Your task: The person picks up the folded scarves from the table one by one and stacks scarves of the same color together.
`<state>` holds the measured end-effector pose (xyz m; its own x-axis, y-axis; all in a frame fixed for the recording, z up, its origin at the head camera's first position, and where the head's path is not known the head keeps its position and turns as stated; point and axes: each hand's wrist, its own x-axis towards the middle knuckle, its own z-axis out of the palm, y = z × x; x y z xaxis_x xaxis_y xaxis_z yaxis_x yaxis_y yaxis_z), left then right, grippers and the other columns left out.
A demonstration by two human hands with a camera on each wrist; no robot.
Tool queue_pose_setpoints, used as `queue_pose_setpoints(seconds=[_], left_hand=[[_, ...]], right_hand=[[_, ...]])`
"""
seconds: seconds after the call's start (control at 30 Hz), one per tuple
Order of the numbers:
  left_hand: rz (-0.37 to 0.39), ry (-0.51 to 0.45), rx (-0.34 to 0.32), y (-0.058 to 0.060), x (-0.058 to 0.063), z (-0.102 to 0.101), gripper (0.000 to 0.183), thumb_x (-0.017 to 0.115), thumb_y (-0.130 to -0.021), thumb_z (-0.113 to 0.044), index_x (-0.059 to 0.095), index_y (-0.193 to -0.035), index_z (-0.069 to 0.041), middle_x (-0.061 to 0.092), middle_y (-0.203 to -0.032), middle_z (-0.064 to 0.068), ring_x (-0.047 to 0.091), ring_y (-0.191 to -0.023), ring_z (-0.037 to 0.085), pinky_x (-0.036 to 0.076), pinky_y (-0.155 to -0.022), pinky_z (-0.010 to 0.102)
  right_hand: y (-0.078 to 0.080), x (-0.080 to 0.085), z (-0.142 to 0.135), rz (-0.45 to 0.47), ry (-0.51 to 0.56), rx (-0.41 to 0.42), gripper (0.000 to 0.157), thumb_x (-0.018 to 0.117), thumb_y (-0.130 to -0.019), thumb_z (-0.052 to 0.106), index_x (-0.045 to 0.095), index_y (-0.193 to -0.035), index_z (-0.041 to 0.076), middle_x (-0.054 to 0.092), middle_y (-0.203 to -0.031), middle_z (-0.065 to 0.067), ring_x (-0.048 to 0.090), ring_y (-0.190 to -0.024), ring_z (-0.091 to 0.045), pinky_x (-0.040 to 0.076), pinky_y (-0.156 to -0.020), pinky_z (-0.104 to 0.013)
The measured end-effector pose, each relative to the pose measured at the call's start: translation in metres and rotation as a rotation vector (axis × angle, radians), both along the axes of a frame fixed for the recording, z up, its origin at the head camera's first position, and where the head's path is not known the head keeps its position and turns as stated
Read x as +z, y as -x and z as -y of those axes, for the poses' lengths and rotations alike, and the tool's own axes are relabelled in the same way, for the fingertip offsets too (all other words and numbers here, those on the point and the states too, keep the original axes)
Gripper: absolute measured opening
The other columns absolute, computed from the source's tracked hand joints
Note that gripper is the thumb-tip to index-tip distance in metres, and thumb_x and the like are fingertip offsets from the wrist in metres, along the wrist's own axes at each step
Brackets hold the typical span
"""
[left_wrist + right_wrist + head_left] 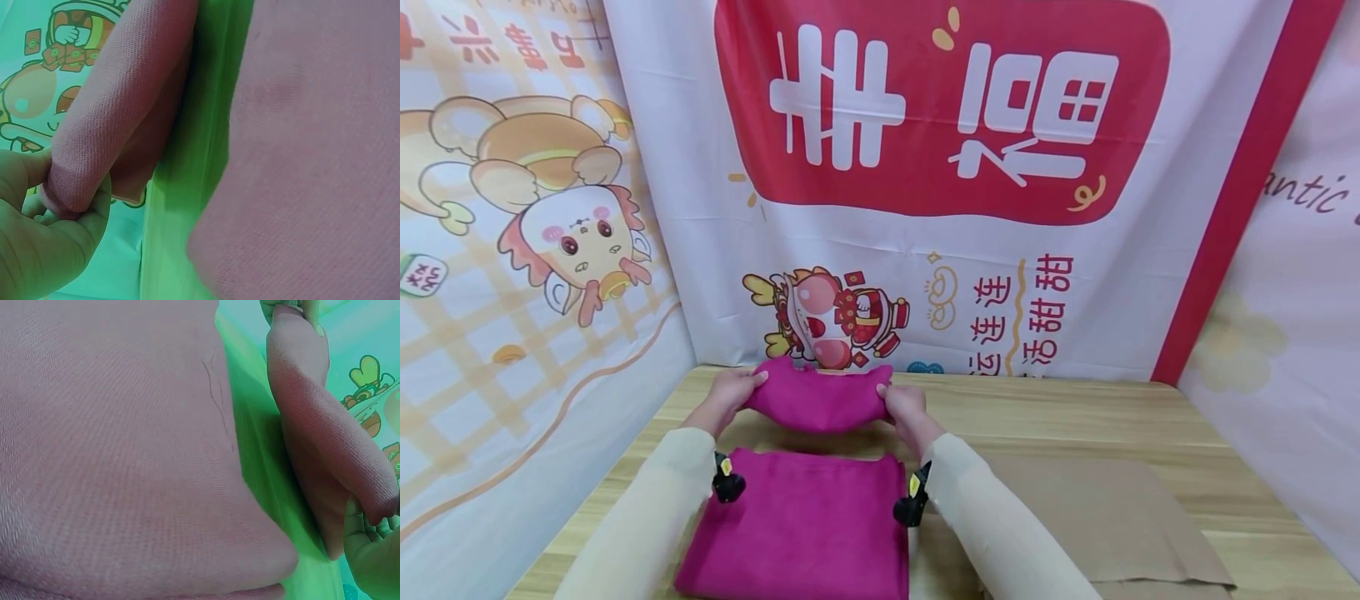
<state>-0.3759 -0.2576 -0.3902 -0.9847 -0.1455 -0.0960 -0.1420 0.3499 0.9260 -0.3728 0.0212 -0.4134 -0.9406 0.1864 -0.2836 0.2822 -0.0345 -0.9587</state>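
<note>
My left hand (730,398) and right hand (910,408) pinch opposite ends of a magenta knit cloth (820,402) at the far end of the table. It sags a little between them, its upper edge rounded over like a roll in the left wrist view, with a flap (134,165) hanging beneath. Thumb and fingers of the right hand (375,556) close on one lower corner. Nearer to me, between my forearms, lies a folded magenta knit cloth (805,525), flat and roughly square. A strip of bare wood shows between the two cloths.
A flat brown paper sheet or bag (1090,517) lies on the wooden table (1037,412) to the right, partly behind my right sleeve. Printed hangings (685,208) stand along the back and both sides. Small black cameras (727,479) sit on both wrists.
</note>
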Motion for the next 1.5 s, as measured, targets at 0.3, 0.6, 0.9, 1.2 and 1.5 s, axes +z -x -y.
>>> queue_pose_setpoints(seconds=[0.3, 0.6, 0.9, 1.2, 1.5], left_hand=[[0.016, 0.021, -0.009, 0.000, 0.007, 0.000, 0.042, 0.051, -0.102, -0.020, 0.055, -0.123, 0.016, 0.062, -0.092, 0.011, 0.059, -0.074, 0.011, 0.052, -0.068, 0.025], [0.025, 0.019, -0.021, -0.005, 0.013, 0.000, 0.046, 0.050, -0.103, -0.025, 0.052, -0.128, 0.013, 0.064, -0.096, 0.012, 0.061, -0.078, 0.012, 0.053, -0.076, 0.029], [-0.007, 0.007, -0.018, -0.010, 0.016, 0.000, 0.050, 0.050, -0.103, -0.023, 0.044, -0.136, 0.013, 0.054, -0.126, 0.030, 0.062, -0.083, 0.012, 0.053, -0.083, 0.031], [-0.032, -0.015, -0.013, -0.019, 0.023, 0.002, 0.050, 0.051, -0.102, -0.023, 0.046, -0.134, 0.015, 0.058, -0.120, 0.026, 0.061, -0.078, 0.008, 0.053, -0.075, 0.025], [-0.075, -0.035, -0.005, -0.031, 0.033, 0.005, 0.040, 0.052, -0.101, -0.024, 0.057, -0.118, 0.013, 0.060, -0.081, 0.002, 0.056, -0.067, 0.005, 0.050, -0.064, 0.021]], right_hand=[[-0.002, 0.010, -0.003, -0.012, -0.002, 0.036, 0.023, 0.062, -0.097, 0.019, 0.068, -0.108, 0.000, 0.066, -0.091, -0.010, 0.060, -0.076, -0.018, 0.052, -0.068, -0.026], [-0.007, 0.021, -0.005, -0.016, -0.036, 0.056, 0.023, 0.060, -0.098, 0.022, 0.069, -0.105, 0.001, 0.067, -0.092, -0.010, 0.061, -0.081, -0.020, 0.052, -0.079, -0.031], [-0.009, 0.029, -0.007, -0.056, -0.053, 0.096, 0.027, 0.058, -0.099, 0.022, 0.069, -0.113, 0.000, 0.070, -0.094, -0.011, 0.067, -0.081, -0.019, 0.055, -0.078, -0.031], [-0.016, 0.036, -0.008, -0.111, -0.036, 0.104, 0.026, 0.061, -0.097, 0.020, 0.070, -0.111, -0.001, 0.068, -0.096, -0.010, 0.064, -0.075, -0.013, 0.054, -0.069, -0.026], [-0.024, 0.045, -0.009, -0.141, -0.063, 0.117, 0.027, 0.062, -0.097, 0.021, 0.070, -0.110, -0.001, 0.067, -0.100, -0.011, 0.064, -0.078, -0.015, 0.054, -0.073, -0.028]])
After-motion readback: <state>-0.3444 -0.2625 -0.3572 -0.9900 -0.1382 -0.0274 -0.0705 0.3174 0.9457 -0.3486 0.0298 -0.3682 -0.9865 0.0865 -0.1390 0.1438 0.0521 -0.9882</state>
